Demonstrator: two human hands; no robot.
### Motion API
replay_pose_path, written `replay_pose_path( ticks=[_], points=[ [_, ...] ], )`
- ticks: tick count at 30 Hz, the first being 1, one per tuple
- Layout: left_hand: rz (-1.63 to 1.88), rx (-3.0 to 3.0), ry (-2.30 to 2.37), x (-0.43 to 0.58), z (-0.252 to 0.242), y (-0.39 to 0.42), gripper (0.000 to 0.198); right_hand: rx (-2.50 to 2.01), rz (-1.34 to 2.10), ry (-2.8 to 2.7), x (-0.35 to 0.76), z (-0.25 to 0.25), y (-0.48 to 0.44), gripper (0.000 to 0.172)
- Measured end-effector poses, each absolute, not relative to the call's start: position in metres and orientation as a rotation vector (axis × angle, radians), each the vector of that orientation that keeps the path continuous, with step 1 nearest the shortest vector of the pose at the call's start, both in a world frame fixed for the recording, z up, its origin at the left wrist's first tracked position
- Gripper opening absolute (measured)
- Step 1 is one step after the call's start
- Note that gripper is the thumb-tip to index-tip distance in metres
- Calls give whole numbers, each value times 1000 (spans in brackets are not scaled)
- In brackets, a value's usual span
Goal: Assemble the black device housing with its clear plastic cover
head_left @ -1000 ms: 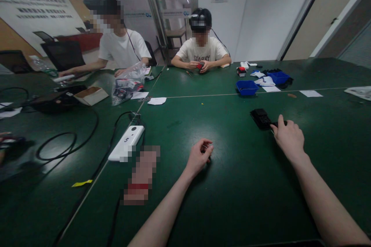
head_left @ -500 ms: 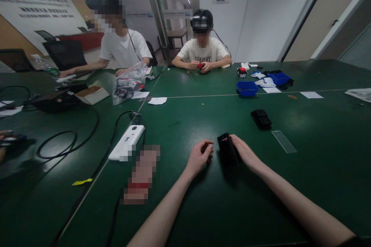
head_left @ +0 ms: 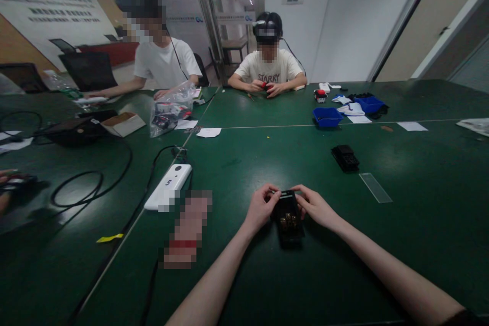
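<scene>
Between my hands is a black box-like housing [head_left: 288,209], tilted so that its open side faces me, with several brass-coloured parts [head_left: 287,221] showing inside. My left hand [head_left: 263,206] grips its upper left edge, fingers bent and closed on it. On the upper right edge my right hand [head_left: 314,206] holds it between thumb and fingers; some of those fingertips are hidden behind it. Farther off to the right lies another black boxy part [head_left: 345,157] on the green table [head_left: 244,163]. A clear flat strip [head_left: 375,187] lies near that part.
To my left are a white power bank [head_left: 168,187], a blurred-out pinkish rectangle [head_left: 189,229] and black cables [head_left: 103,178]. Across the table sit two people, one handling a small red and black thing [head_left: 264,85]. A blue tray [head_left: 327,117] stands at the far right.
The black housing has turned from edge-on to show its inside and has moved slightly left. My left hand, apart from it before, now grips it too.
</scene>
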State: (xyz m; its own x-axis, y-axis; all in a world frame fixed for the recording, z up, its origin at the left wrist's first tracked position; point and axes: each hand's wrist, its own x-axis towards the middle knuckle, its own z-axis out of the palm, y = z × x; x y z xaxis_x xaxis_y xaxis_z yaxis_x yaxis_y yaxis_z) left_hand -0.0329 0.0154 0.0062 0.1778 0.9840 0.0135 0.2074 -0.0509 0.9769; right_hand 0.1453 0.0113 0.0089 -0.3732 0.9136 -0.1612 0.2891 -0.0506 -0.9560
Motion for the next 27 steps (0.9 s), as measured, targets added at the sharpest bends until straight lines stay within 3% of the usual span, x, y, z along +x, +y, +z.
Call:
replay_pose_path(
  ticks=[7, 14, 18, 22, 27],
  points=[
    [975, 1520, 1260, -34, 7, 16, 22, -1371, 1157, -1911, 159, 20, 14, 30],
    [959, 1552, 1287, -35, 9, 16, 22, -1720, 453, -2181, 189, 32, 25, 35],
    [949, 1542, 1290, -35, 8, 16, 24, -2076, 122, -2057, 221, 43, 34, 41],
    [956, 1552, 1276, -36, 6, 17, 24, -2397, -111, -1840, 257, 43, 40, 35],
    [946, 1559, 1289, -36, 6, 17, 24, -2644, -171, -1800, 284, 29, 41, 43]
  ],
)
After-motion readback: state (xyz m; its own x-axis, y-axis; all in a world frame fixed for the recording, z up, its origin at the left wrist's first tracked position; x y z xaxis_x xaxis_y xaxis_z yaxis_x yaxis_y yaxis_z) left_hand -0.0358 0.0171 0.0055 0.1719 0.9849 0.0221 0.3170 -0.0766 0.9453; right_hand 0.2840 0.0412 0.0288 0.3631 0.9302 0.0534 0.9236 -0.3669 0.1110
